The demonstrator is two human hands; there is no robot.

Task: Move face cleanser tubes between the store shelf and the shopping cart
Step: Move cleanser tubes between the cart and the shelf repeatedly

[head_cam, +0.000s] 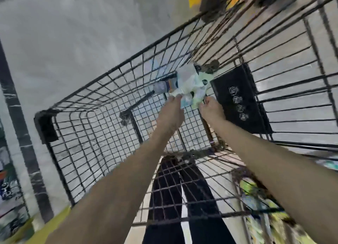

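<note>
Both arms reach down into the wire shopping cart (87, 104), and the face cleanser tubes (192, 86) lie in a loose, pale green and white heap on the cart's mesh floor, just beyond the fingertips of both hands. The left hand (172, 112) has its fingers (176, 99) pointed at the near edge of the heap and touching or nearly touching a tube there; blur hides whether they are curled round it, so their grip cannot be told. The right hand (212, 110) sits just to the right of the heap, its fingers (205, 102) bent inward at the edge of the tubes, and again the blur hides whether they pinch anything. On the far left side of the heap, beyond the left fingers, lies a dark capped container (162, 87). To the right of the right fingers stands a black panel (237, 101) with pale round marks, against the cart's side wall. Below the forearms, dark trousers (175, 198) show through the mesh above the pale floor (64, 33).
</note>
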